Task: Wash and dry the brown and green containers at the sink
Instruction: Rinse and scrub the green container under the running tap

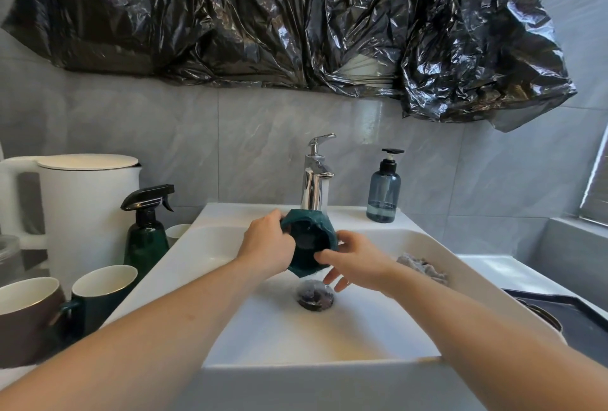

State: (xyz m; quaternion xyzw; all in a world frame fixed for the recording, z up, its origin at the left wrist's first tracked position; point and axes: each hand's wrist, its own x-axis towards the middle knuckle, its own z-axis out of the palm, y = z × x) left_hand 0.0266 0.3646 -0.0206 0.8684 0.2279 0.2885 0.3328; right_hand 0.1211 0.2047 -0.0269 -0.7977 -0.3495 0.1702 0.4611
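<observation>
Forearms over white sink [427, 239], grey tile wall [230, 134] behind.

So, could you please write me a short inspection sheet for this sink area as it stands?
Surface: white sink, basin wet, drain at its middle.
Job's things: green container held tilted over the basin below the faucet; brown cup and green cup stand left of the sink.
Clutter: grey cloth at the basin's right edge; spray bottle, white kettle, soap dispenser.
Grippers: left hand and right hand both grip the green container.
Cables: nothing seen.
Surroundings: grey tiled wall, black plastic sheet hung above.
</observation>
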